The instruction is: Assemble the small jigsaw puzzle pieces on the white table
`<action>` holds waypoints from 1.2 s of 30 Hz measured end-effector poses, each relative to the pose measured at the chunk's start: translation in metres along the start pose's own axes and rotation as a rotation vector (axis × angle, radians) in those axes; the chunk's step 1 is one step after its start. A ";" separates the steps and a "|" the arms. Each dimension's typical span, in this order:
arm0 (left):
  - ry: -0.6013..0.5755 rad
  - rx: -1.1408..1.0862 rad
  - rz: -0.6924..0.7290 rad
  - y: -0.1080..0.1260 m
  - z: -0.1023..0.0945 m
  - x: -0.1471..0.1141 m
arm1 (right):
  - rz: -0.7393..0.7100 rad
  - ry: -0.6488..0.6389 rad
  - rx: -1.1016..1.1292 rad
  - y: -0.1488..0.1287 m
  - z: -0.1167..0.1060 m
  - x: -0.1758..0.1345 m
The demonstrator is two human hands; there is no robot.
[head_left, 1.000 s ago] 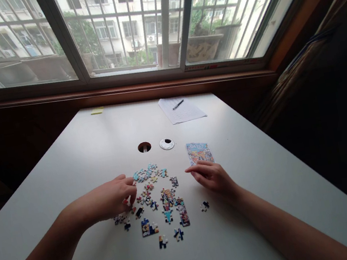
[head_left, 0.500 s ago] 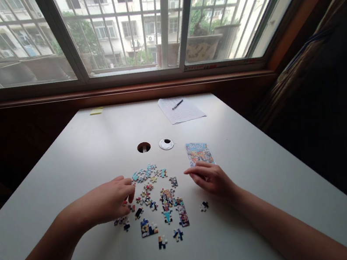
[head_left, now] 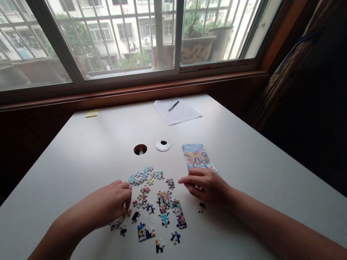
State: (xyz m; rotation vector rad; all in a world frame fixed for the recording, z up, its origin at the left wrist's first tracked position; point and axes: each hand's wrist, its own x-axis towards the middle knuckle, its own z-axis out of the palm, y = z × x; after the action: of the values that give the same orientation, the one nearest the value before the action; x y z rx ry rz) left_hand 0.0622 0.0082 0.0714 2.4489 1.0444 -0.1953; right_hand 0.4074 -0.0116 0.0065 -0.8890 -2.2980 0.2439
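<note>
On the left side of the loose jigsaw pieces (head_left: 140,177), my left hand (head_left: 114,202) is bent downward with its fingers curled together. Its fingertips are low over pieces at the pile's edge, and whatever they pinch is hidden. My right hand (head_left: 206,185) hovers just below the picture card (head_left: 195,153), index finger stretched toward a small joined piece (head_left: 170,183); I see nothing in it. Between the hands stands a partly joined section (head_left: 165,202). A dark corner section (head_left: 145,231) lies nearer me. One single jigsaw piece (head_left: 200,207) rests under my right wrist.
The white table (head_left: 245,144) has a round hole (head_left: 140,149) and a round metal cover (head_left: 163,145) beyond the pieces. Farther back lie paper sheets (head_left: 184,112), a pen (head_left: 174,106) and a yellow slip (head_left: 92,113). A barred window rises behind.
The whole view has shifted slightly, so things sit a little more to the left. My left fingers have curled in closer to the pieces; my right hand dipped slightly, uncovering more of the card.
</note>
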 end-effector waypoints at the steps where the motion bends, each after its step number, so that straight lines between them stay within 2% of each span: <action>1: 0.004 -0.002 0.002 -0.001 0.000 0.000 | -0.002 -0.008 -0.004 0.000 0.000 0.000; 36: 0.043 0.058 -0.004 0.001 -0.003 0.003 | 0.002 -0.040 -0.020 0.000 0.001 -0.002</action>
State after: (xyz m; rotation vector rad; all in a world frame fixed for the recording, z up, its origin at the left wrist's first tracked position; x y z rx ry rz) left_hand 0.0646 0.0110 0.0739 2.5133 1.0768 -0.1774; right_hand 0.4078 -0.0126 0.0046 -0.9041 -2.3406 0.2417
